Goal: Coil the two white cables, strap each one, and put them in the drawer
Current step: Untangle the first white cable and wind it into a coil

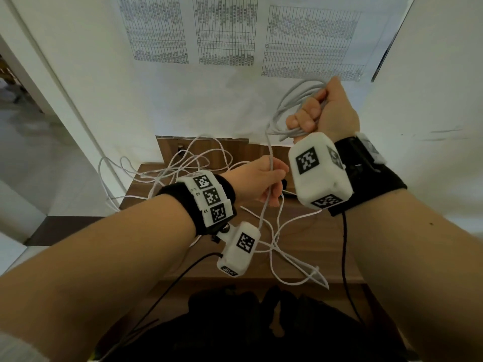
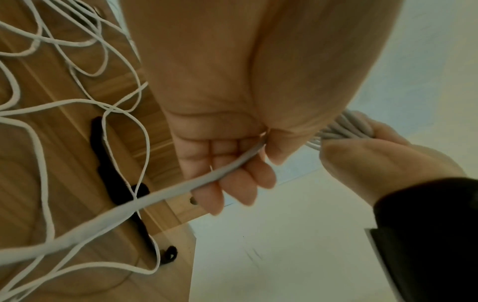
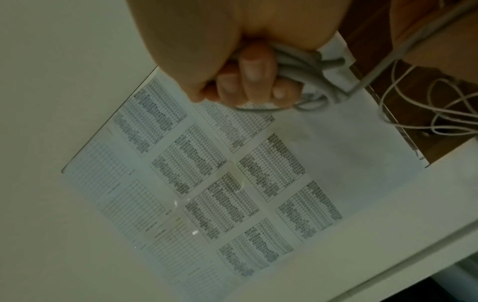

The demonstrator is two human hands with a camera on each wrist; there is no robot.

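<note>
Cable (image 1: 292,105): smooth round loops, bunched.

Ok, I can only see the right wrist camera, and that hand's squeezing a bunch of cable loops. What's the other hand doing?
Observer: The left hand pinches one strand of the white cable, the strand that rises to the coil.
Operator: Is there anything to tie it with?
Observer: Yes, a black strap lies on the wooden top, under loose cable.
Operator: And the messy cable, is it all on the table?
Observer: No. Some loose loops reach past the top's left edge.
</note>
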